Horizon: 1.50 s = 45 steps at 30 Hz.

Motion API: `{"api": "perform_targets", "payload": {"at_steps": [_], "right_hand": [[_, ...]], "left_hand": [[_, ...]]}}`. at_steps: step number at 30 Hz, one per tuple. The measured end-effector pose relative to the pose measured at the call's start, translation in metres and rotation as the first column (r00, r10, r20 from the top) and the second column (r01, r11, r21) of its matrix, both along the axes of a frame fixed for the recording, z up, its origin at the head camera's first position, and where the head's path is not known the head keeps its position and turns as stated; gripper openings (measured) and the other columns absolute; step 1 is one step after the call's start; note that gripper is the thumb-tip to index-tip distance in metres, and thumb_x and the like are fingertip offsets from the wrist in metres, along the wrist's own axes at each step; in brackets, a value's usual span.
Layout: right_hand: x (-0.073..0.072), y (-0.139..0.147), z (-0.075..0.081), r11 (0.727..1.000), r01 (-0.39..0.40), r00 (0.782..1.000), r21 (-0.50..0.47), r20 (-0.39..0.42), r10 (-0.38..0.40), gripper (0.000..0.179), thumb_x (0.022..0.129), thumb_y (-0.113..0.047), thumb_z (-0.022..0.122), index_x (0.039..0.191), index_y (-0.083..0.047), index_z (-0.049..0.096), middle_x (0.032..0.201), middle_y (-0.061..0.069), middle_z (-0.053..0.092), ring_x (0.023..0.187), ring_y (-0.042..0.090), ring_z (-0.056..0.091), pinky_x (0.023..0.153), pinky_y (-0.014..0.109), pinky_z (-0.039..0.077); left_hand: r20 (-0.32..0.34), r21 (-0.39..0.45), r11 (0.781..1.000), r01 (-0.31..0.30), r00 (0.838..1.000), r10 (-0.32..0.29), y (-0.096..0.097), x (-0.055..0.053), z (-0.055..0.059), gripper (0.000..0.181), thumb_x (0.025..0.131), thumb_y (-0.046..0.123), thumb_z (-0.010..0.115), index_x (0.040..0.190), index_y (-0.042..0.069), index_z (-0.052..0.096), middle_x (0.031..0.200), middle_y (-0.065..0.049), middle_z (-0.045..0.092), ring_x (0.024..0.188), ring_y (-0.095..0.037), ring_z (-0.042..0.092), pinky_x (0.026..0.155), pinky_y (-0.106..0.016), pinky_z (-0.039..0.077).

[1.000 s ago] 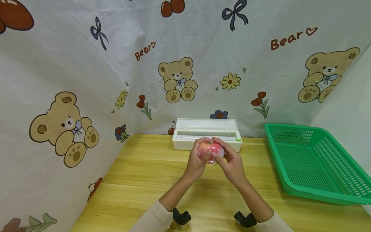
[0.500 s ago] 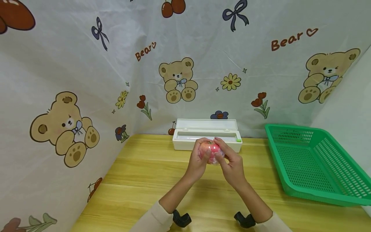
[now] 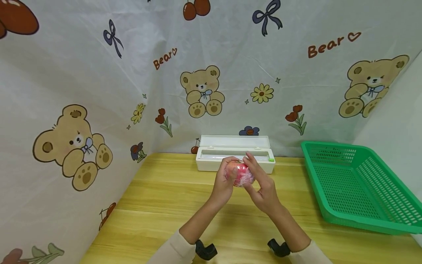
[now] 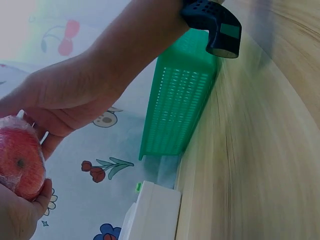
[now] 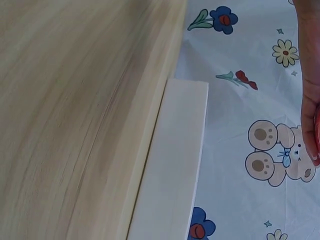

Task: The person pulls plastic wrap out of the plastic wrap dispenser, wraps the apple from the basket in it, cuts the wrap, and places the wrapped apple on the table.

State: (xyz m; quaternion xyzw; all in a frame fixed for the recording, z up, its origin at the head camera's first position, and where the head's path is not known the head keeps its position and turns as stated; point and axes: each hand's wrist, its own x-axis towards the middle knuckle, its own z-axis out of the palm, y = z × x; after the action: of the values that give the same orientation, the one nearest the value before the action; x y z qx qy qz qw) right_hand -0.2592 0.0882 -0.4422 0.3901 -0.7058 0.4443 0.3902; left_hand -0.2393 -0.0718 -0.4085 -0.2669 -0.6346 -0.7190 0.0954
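Observation:
A red apple (image 3: pixel 239 172) wrapped in clear cling film is held up over the table, in front of the white box. My left hand (image 3: pixel 224 183) grips its left side, thumb across the front. On the other side my right hand (image 3: pixel 263 187) has its index finger extended upward and its thumb at the apple's lower right, over bunched film. The left wrist view shows the apple (image 4: pixel 21 162) from below, with the film crinkled around it. Only a sliver of the apple (image 5: pixel 317 127) shows beside the right hand's fingers in the right wrist view.
Behind the hands stands a white cling film dispenser box (image 3: pixel 207 165), lid raised, with a green slider (image 3: pixel 271 159). A green perforated plastic basket (image 3: pixel 324 205) stands at the right. A printed bear cloth (image 3: pixel 230 55) hangs behind the wooden table (image 3: pixel 158 198).
My right hand has loosened, its index finger lifting off the top of the apple and its thumb sliding lower right. The apple has tilted slightly; my left hand keeps holding it.

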Motion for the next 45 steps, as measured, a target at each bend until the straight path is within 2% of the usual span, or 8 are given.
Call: {"api": "perform_targets", "payload": {"at_steps": [10,16,21,24,33,36,40,45], "right_hand": [[0.002,-0.001,0.000,0.999,-0.011,1.000,-0.046,0.020,0.012,0.056,0.100,-0.039,0.062,0.135,0.004,0.062,0.139,0.025,0.059,0.130,0.034,0.057,0.101,0.024,0.047],[-0.001,0.000,0.006,1.000,-0.020,0.997,-0.016,0.074,0.021,0.047,0.094,-0.018,0.073,0.136,0.000,0.063,0.141,0.023,0.057,0.129,0.039,0.057,0.102,0.023,0.047],[-0.002,0.001,0.005,0.998,0.013,1.000,0.064,0.011,-0.014,0.054,0.103,-0.036,0.059,0.141,0.001,0.058,0.147,0.025,0.051,0.132,0.039,0.054,0.106,0.022,0.043],[-0.002,0.001,0.004,0.993,0.030,0.999,0.111,-0.020,-0.028,0.062,0.101,-0.043,0.058,0.143,0.002,0.054,0.150,0.025,0.048,0.134,0.037,0.052,0.106,0.022,0.042],[-0.004,0.005,0.001,0.986,0.023,1.000,0.164,0.007,-0.025,0.062,0.097,-0.037,0.062,0.145,0.002,0.053,0.149,0.020,0.052,0.135,0.033,0.053,0.106,0.021,0.043],[-0.004,0.005,0.000,0.991,0.015,1.000,0.135,0.015,-0.018,0.062,0.096,-0.036,0.062,0.144,0.002,0.053,0.147,0.021,0.053,0.135,0.032,0.053,0.105,0.022,0.043],[-0.003,0.004,-0.001,0.998,-0.009,0.999,0.063,0.050,0.006,0.062,0.093,-0.034,0.066,0.142,0.002,0.056,0.145,0.020,0.055,0.136,0.029,0.052,0.104,0.023,0.045],[-0.002,0.002,-0.002,1.000,-0.025,0.999,0.003,0.029,0.025,0.061,0.090,-0.033,0.066,0.138,0.005,0.059,0.141,0.024,0.057,0.134,0.029,0.054,0.101,0.023,0.047]], "left_hand": [[0.034,-0.069,0.998,-0.003,0.999,0.005,-0.002,-0.001,0.004,0.048,0.108,0.035,0.049,0.134,-0.006,0.043,0.120,-0.018,0.056,0.100,-0.011,0.060,0.079,-0.026,0.059],[0.081,-0.078,0.995,-0.057,0.995,0.063,-0.001,-0.021,-0.012,0.037,0.109,0.026,0.048,0.135,-0.001,0.046,0.123,-0.016,0.057,0.100,-0.013,0.061,0.078,-0.025,0.059],[0.121,-0.070,0.995,-0.077,0.989,0.085,-0.003,-0.029,-0.020,0.033,0.108,0.025,0.051,0.134,0.004,0.050,0.124,-0.014,0.060,0.101,-0.013,0.061,0.079,-0.025,0.059],[0.152,-0.048,0.996,-0.075,0.985,0.081,-0.006,-0.031,-0.020,0.031,0.108,0.028,0.051,0.132,0.008,0.052,0.122,-0.011,0.061,0.101,-0.016,0.062,0.079,-0.026,0.059],[0.242,-0.051,0.997,-0.057,0.968,0.068,-0.010,-0.030,-0.016,0.038,0.106,0.038,0.054,0.132,0.011,0.051,0.126,-0.009,0.061,0.106,-0.019,0.062,0.082,-0.030,0.059],[0.199,-0.062,0.997,-0.052,0.978,0.063,-0.009,-0.029,-0.016,0.040,0.107,0.040,0.051,0.134,0.011,0.049,0.127,-0.012,0.060,0.106,-0.020,0.062,0.082,-0.031,0.059],[0.070,-0.129,0.988,-0.090,0.993,0.100,-0.008,-0.028,-0.020,0.042,0.108,0.044,0.044,0.137,0.014,0.046,0.126,-0.012,0.060,0.104,-0.020,0.062,0.080,-0.031,0.060],[-0.102,-0.217,0.952,-0.217,0.975,0.199,-0.006,-0.027,-0.027,0.035,0.111,0.034,0.040,0.139,0.013,0.045,0.122,-0.010,0.061,0.099,-0.020,0.063,0.074,-0.028,0.061]]}}
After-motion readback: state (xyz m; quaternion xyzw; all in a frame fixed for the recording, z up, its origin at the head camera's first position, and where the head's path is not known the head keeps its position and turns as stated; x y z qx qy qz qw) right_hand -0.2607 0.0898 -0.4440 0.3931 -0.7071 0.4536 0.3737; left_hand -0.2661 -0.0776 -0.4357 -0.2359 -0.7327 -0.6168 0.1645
